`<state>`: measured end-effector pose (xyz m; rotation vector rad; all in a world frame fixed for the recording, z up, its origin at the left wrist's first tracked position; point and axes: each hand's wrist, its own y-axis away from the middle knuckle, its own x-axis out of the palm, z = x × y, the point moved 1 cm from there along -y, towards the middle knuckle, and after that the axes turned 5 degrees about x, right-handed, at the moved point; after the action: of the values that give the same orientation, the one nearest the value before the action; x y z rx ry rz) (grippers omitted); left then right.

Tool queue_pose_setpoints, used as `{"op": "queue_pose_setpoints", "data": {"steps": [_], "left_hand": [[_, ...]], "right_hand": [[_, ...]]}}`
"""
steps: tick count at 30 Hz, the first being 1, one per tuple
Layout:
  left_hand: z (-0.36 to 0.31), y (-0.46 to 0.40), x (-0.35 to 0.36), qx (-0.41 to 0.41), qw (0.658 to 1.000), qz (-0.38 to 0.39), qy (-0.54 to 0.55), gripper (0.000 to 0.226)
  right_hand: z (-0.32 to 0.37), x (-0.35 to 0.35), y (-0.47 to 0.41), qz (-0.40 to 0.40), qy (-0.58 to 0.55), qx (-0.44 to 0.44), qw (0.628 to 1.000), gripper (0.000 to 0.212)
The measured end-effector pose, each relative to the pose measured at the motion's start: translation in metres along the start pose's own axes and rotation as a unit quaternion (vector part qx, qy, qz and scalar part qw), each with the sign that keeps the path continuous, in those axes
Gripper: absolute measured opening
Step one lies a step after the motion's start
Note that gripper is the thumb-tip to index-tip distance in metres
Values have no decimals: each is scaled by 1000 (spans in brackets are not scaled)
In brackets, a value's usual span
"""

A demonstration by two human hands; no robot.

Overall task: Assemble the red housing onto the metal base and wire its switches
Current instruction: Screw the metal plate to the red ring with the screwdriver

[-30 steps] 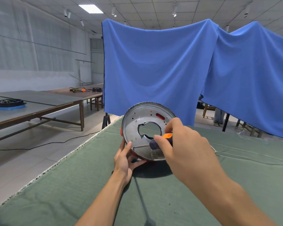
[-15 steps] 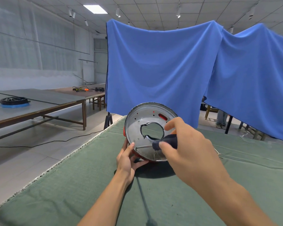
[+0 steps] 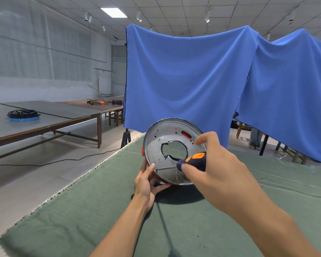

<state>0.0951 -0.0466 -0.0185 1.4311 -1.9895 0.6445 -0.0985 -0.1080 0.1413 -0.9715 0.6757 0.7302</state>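
Screwdriver [image 3: 192,162] in right grip [image 3: 217,164], left grip [image 3: 146,180] clasping tilted metal base [image 3: 156,140] near table edge [image 3: 78,182].

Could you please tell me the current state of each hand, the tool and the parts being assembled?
Left hand: grips the base's lower-left rim.
Right hand: holds the screwdriver.
Screwdriver: tip against the base near its left rim.
Metal base: tilted up on edge.
Red housing: behind the base.
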Motion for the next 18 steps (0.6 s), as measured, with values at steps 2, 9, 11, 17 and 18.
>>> {"op": "queue_pose_setpoints", "data": {"steps": [2,9,11,17,18], "left_hand": [[0,1,1,2,1000,5,-8,43],[1,1,0,10,1000,-1,-23,47],[1,1,0,12,999,3,-31,48],[0,2,1,16,999,1,-33,49],[0,2,1,16,999,0,-30,49]], "right_hand": [[0,0,3,7,-8,-12,1000,24],[-6,-6,-2,6,-5,37,999,27],[-6,-6,0,25,-22,26,999,26],[-3,-7,-7,-3,33,43,999,31],[-3,-8,-7,28,-3,47,998,28]]}}
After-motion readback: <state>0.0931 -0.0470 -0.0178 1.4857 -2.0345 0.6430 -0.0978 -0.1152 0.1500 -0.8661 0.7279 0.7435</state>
